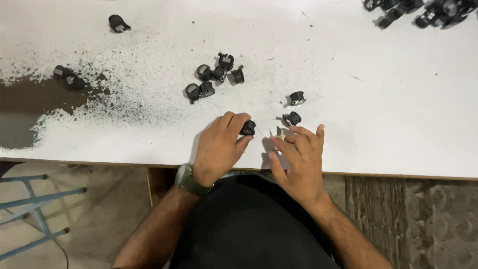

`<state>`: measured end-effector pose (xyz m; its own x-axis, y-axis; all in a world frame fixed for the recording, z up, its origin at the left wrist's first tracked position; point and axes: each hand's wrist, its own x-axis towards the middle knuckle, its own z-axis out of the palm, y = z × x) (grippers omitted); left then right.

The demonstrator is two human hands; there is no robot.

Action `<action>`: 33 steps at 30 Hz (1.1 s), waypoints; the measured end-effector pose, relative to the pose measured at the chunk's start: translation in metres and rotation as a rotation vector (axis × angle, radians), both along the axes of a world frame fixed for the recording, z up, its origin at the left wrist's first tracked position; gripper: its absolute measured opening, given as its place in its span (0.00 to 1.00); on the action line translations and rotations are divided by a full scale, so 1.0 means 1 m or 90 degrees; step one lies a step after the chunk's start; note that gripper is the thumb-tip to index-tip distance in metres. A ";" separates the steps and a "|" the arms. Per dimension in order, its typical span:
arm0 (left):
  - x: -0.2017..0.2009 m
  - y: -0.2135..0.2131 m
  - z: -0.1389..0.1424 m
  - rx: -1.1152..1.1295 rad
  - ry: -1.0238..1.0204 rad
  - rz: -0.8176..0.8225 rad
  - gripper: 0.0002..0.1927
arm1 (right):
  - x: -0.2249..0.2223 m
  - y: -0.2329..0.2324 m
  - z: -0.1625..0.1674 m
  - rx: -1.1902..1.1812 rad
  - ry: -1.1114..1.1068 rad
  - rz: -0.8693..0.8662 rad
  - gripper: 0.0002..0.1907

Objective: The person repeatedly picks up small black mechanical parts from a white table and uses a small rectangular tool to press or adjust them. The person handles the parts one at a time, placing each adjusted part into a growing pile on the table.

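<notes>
Head view, looking down at the near edge of the white painted tabletop (388, 99). The left hand (219, 147) was closed on a small black moulded plastic part with a rounded body (248, 127), pinched between thumb and fingertips just inside the near edge, about mid-width. The right hand (298, 159) lay just beside it with fingers loosely curled around a small pale sliver-like piece (280, 133); whether it truly gripped that piece could not be told. The black part judged light, rigid and smooth, likely to roll or slip; best held across its rounded sides, as the left hand had it. Two similar black parts with a metallic glint (294, 108) sat just beyond the right hand. A cluster of six like parts (214, 79) lay farther toward the middle, a pair (68, 77) near the left edge, a single one (118, 23) toward the far left corner, and a heap of black parts (423, 12) at the far right corner. The tabletop's paint was worn through to dark brown along the left edge (30, 99), with speckling spreading inward. A green-strapped wristwatch (188, 180) sat on the left wrist. Below the table: a blue metal frame (35, 209) on a concrete floor at left, rough textured wall or panel at right.
</notes>
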<state>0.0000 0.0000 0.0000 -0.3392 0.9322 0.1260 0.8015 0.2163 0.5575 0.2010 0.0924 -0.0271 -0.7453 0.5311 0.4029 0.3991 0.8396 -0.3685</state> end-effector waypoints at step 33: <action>0.032 -0.051 -0.002 0.175 0.005 0.056 0.15 | -0.006 -0.028 -0.005 -0.068 0.200 0.136 0.21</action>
<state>0.0319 -0.0511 -0.0022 -0.4154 0.8300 0.3722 0.7905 0.1268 0.5992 0.1950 0.0642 -0.0326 -0.6926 0.4283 0.5804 0.0725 0.8419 -0.5347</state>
